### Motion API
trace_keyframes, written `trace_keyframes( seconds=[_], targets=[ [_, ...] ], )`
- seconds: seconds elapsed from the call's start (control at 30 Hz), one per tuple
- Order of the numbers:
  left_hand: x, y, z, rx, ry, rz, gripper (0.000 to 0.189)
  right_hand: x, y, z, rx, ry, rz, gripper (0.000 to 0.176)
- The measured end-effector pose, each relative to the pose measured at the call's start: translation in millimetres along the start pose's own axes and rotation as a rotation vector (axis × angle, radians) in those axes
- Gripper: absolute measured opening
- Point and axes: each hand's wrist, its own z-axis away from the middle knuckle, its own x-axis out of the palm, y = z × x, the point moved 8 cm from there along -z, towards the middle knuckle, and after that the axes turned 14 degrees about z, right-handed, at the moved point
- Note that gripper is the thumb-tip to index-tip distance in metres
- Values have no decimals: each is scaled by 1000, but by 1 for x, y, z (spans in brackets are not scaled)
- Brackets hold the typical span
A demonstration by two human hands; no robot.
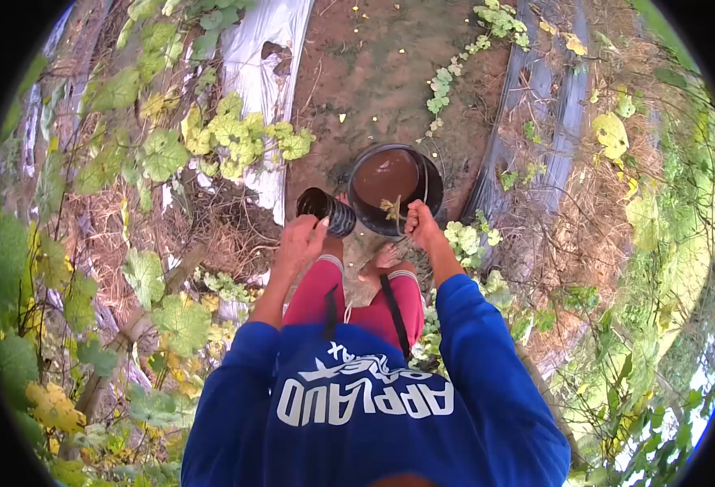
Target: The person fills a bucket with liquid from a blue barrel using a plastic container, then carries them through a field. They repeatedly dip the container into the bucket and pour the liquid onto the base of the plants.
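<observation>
My left hand [302, 241] is closed round a dark ribbed cup [339, 217], its open mouth tilted toward the upper left. My right hand [421, 221] grips the thin handle of a black bucket [437, 185] at the bucket's lower right side. Brown liquid [386, 177] lies inside the bucket. A small yellowish plant piece [391, 209] shows at the bucket's near edge, close to my right fingers. The cup is just left of the bucket; whether they touch I cannot tell.
A muddy path [390, 65] runs ahead between a whitish plastic sheet [264, 81] on the left and a grey plastic sheet [536, 105] on the right. Leafy vines [239, 134] and dry straw [609, 195] border both sides. My bare foot [380, 261] is below the bucket.
</observation>
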Motion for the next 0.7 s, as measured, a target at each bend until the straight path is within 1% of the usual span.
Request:
trace_keyframes(
  seconds=[0.03,0.1,0.13,0.17,0.2,0.27,0.33,0.4,0.43,0.47,0.5,0.53,0.57,0.63,0.67,0.7],
  targets=[
    [20,4,-8,11,4,29,31,3,-7,-4,-30,-49,20,33],
    [55,8,-28,68,-20,67,30,-8,-11,-8,-4,3,38,33],
    [76,3,-38,18,-54,50,30,-19,-9,-15,1,-21,18,33],
    [97,-5,-42,-42,-89,29,30,-28,-7,-16,-50,-44,-36,22],
    [114,-9,-43,-19,-108,31,30,-39,-10,-14,-35,-27,29,33],
    [146,-28,-60,-110,-63,83,32,-68,-26,-18,-79,13,49,33],
    [172,-39,-69,-115,-64,58,32,-101,-20,-25,-92,50,58,32],
    [193,-55,-75,-177,-50,62,32,-164,-27,-32,-235,454,310,31],
    [201,-62,-78,-173,-58,56,32,-195,-13,-55,-234,455,299,31],
    [210,-73,-80,-203,-66,62,32,-231,-12,-80,-377,593,747,31],
    [221,-91,-78,-234,-74,69,32,-218,-36,-74,-512,715,1203,35],
    [229,-104,-79,-208,-58,57,31,-222,-36,-65,-273,1049,1455,44],
    [234,-110,-78,-211,-60,54,31,-212,-45,-60,-270,1046,1453,44],
    [239,-116,-79,-200,-45,125,29,-199,-63,-52,-344,1117,1409,47],
    [242,-120,-78,-194,-49,124,29,-184,-73,-43,-651,1111,1330,36],
    [243,-121,-76,-173,-42,128,31,-184,-68,-52,-652,1117,1324,36]
  ],
)
